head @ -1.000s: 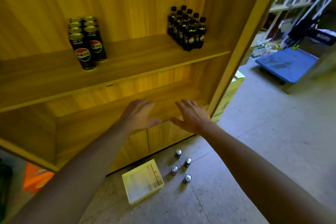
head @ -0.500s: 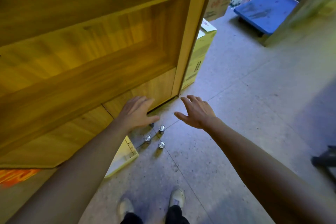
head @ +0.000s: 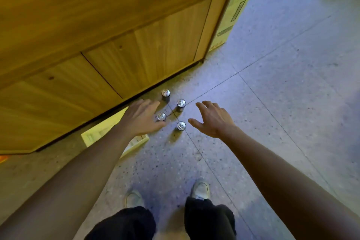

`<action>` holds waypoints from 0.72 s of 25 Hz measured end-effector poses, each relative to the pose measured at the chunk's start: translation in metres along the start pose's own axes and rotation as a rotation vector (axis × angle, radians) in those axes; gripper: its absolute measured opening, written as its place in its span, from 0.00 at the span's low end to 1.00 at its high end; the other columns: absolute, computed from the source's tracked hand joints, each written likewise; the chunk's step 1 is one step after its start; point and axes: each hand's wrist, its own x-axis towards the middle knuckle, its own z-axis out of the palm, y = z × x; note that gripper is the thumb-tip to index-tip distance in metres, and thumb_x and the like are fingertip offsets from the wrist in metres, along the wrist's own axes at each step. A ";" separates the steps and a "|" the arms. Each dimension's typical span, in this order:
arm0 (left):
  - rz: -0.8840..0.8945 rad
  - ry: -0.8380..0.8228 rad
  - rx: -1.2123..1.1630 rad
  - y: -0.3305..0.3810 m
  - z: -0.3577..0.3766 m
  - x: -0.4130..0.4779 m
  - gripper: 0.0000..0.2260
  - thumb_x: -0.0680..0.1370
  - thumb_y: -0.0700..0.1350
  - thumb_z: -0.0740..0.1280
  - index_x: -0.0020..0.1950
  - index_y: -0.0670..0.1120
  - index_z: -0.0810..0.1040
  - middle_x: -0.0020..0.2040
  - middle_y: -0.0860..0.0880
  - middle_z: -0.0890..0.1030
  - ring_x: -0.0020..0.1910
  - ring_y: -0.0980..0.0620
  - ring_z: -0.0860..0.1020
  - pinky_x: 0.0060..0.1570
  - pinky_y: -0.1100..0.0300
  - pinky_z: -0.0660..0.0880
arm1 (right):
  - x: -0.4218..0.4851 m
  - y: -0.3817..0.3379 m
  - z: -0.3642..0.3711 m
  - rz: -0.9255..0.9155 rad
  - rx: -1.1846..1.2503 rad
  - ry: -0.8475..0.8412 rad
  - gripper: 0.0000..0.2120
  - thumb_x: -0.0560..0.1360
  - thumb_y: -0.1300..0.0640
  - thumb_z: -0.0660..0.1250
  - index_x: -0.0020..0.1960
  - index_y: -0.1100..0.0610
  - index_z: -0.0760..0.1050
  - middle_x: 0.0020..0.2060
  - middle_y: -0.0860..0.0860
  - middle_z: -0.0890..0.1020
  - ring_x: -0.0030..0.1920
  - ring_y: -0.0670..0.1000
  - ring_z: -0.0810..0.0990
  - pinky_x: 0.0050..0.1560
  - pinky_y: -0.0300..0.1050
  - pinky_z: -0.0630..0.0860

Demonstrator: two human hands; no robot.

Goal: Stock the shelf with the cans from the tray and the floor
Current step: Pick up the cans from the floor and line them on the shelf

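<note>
Pick-up stage: left hand (head: 141,120) and right hand (head: 212,120) hover, fingers spread, holding nothing. Four cans (head: 181,103) stand upright on the floor (head: 272,107) between them, beside the shelf (head: 136,54). Next, probably: drop lower and wrap each hand round a can.

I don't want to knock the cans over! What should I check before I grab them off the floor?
1. All four cans stand upright on the floor: ok.
2. Left hand open and holding nothing: ok.
3. Right hand open and holding nothing: ok.
4. Nothing lies between the hands and the cans: ok.
5. Tray emptied of cans: cannot tell, the left arm hides most of it.
6. Shoes stand well back from the cans: ok.
</note>
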 end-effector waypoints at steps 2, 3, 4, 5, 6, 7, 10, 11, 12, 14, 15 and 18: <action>0.021 0.028 -0.001 -0.024 0.065 0.029 0.34 0.71 0.69 0.65 0.70 0.50 0.69 0.64 0.48 0.76 0.64 0.45 0.73 0.57 0.51 0.72 | 0.028 0.009 0.067 0.001 -0.009 -0.005 0.36 0.77 0.31 0.56 0.75 0.55 0.63 0.72 0.57 0.71 0.69 0.61 0.71 0.62 0.58 0.74; 0.032 0.044 0.002 -0.036 0.097 0.045 0.35 0.71 0.70 0.65 0.71 0.51 0.68 0.66 0.48 0.75 0.65 0.45 0.73 0.57 0.52 0.72 | 0.043 0.014 0.099 0.002 -0.011 -0.004 0.36 0.77 0.31 0.56 0.74 0.55 0.63 0.72 0.57 0.70 0.69 0.61 0.72 0.61 0.58 0.74; 0.042 0.057 0.006 -0.046 0.127 0.060 0.36 0.71 0.70 0.64 0.73 0.51 0.67 0.68 0.48 0.75 0.66 0.45 0.72 0.58 0.51 0.72 | 0.056 0.018 0.128 0.003 -0.012 -0.001 0.36 0.77 0.31 0.56 0.74 0.54 0.63 0.72 0.57 0.70 0.68 0.61 0.72 0.61 0.58 0.75; 0.048 0.073 0.014 -0.056 0.158 0.077 0.37 0.71 0.71 0.64 0.73 0.52 0.67 0.70 0.48 0.74 0.67 0.45 0.72 0.59 0.51 0.72 | 0.071 0.023 0.159 -0.002 -0.017 0.006 0.36 0.77 0.31 0.56 0.75 0.54 0.63 0.72 0.57 0.71 0.68 0.61 0.72 0.61 0.58 0.75; 0.047 0.086 0.017 -0.066 0.185 0.094 0.38 0.70 0.72 0.63 0.74 0.53 0.66 0.70 0.48 0.73 0.68 0.45 0.71 0.60 0.50 0.72 | 0.084 0.028 0.186 -0.006 -0.022 0.014 0.36 0.76 0.31 0.56 0.74 0.54 0.63 0.72 0.57 0.71 0.68 0.61 0.72 0.61 0.58 0.75; 0.037 0.091 0.013 -0.074 0.208 0.108 0.38 0.69 0.73 0.63 0.74 0.54 0.66 0.71 0.48 0.73 0.69 0.45 0.71 0.61 0.49 0.72 | 0.096 0.033 0.209 -0.010 -0.025 0.022 0.36 0.76 0.31 0.56 0.74 0.54 0.63 0.71 0.57 0.71 0.67 0.61 0.73 0.61 0.58 0.75; 0.016 0.122 0.001 -0.096 0.262 0.144 0.37 0.67 0.75 0.62 0.71 0.59 0.66 0.68 0.50 0.75 0.68 0.45 0.72 0.61 0.48 0.73 | 0.124 0.042 0.264 -0.019 -0.021 0.062 0.37 0.76 0.30 0.56 0.76 0.54 0.62 0.72 0.56 0.71 0.68 0.60 0.72 0.62 0.58 0.75; 0.029 0.138 0.006 -0.102 0.274 0.152 0.35 0.67 0.74 0.62 0.70 0.59 0.67 0.65 0.50 0.76 0.65 0.45 0.73 0.58 0.50 0.74 | 0.130 0.043 0.278 -0.023 -0.011 0.073 0.38 0.76 0.29 0.55 0.76 0.53 0.62 0.73 0.56 0.70 0.69 0.60 0.72 0.62 0.58 0.75; 0.044 0.158 0.012 -0.107 0.282 0.159 0.34 0.67 0.73 0.63 0.69 0.59 0.68 0.62 0.51 0.77 0.63 0.46 0.74 0.55 0.52 0.73 | 0.134 0.045 0.289 -0.027 -0.002 0.081 0.39 0.75 0.29 0.55 0.76 0.53 0.62 0.73 0.55 0.70 0.69 0.59 0.72 0.62 0.58 0.75; 0.060 0.194 0.032 -0.114 0.290 0.168 0.32 0.68 0.71 0.65 0.67 0.57 0.69 0.60 0.50 0.77 0.61 0.46 0.74 0.52 0.53 0.73 | 0.140 0.045 0.306 -0.036 0.009 0.099 0.39 0.75 0.28 0.55 0.76 0.53 0.62 0.73 0.55 0.70 0.69 0.58 0.72 0.62 0.57 0.75; 0.067 0.214 0.039 -0.118 0.293 0.173 0.32 0.68 0.71 0.65 0.67 0.56 0.70 0.60 0.50 0.77 0.60 0.46 0.74 0.52 0.53 0.73 | 0.143 0.046 0.312 -0.044 0.009 0.108 0.40 0.75 0.28 0.55 0.76 0.53 0.62 0.73 0.55 0.70 0.70 0.58 0.72 0.62 0.57 0.75; 0.074 0.233 0.043 -0.125 0.302 0.185 0.32 0.69 0.70 0.65 0.66 0.53 0.71 0.61 0.48 0.78 0.59 0.46 0.75 0.51 0.52 0.73 | 0.147 0.049 0.322 -0.059 0.004 0.123 0.40 0.75 0.29 0.57 0.77 0.53 0.61 0.73 0.54 0.71 0.69 0.58 0.72 0.62 0.56 0.76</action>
